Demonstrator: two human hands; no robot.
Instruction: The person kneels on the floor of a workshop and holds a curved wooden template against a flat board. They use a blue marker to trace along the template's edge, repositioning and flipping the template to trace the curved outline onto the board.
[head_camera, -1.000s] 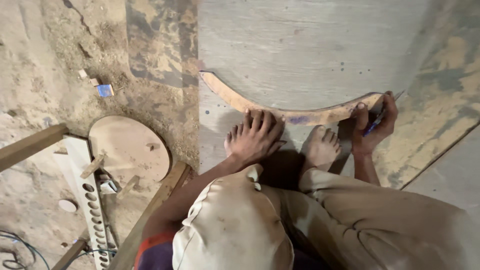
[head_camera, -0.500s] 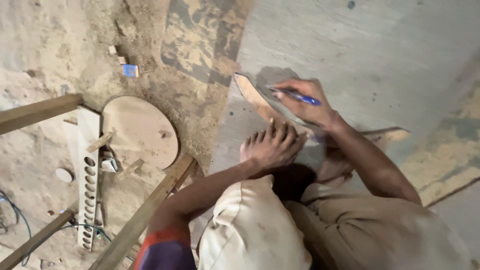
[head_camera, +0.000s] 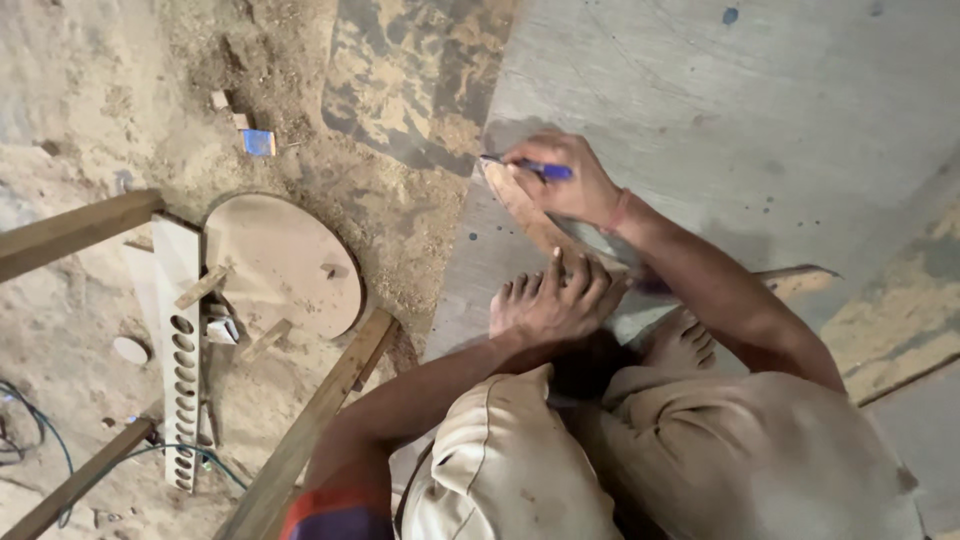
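Note:
I squat on a large grey plywood sheet (head_camera: 720, 90). On it lies a thin curved wooden template (head_camera: 528, 215). My left hand (head_camera: 555, 300) presses flat on the template's middle, fingers spread. My right hand (head_camera: 570, 185) is shut on a blue pen (head_camera: 545, 169), whose tip touches the sheet at the template's far left end. The template's right end (head_camera: 800, 275) shows past my right forearm. My bare foot (head_camera: 685, 345) rests on the sheet just right of my left hand, and my knees in beige trousers fill the bottom of the view.
Left of the sheet is a sawdust-covered floor with a round wooden disc (head_camera: 285, 265), a white strip with a row of holes (head_camera: 180, 350), two wooden beams (head_camera: 70, 230) (head_camera: 310, 430), a small blue block (head_camera: 258, 142) and cables (head_camera: 20, 430).
My right hand with the pen has travelled along the template from its right end to its left end. My left hand stays pressed on the template. The view has shifted.

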